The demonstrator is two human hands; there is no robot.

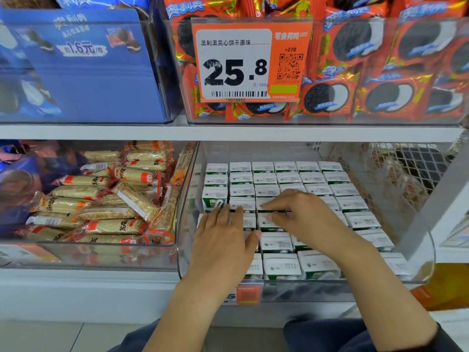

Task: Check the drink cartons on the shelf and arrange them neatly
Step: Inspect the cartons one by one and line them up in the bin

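Note:
Several small white-and-green drink cartons point(288, 177) stand in tight rows inside a clear plastic bin point(421, 250) on the lower shelf. One carton point(214, 196) at the left of the third row stands a bit higher than its neighbours and shows its green front. My left hand point(224, 240) lies flat on the carton tops at the bin's left side, fingers straight and pointing toward that raised carton. My right hand point(302, 214) rests on the cartons in the middle, its fingers bent and reaching left over a carton point(269, 222). It hides the cartons beneath it.
A clear bin of yellow wrapped snack bars point(109, 199) sits to the left. A white wire mesh divider point(396, 174) borders the right. The upper shelf point(228, 133) holds red cookie packs point(380, 72), a blue box point(83, 64) and an orange price tag point(250, 59).

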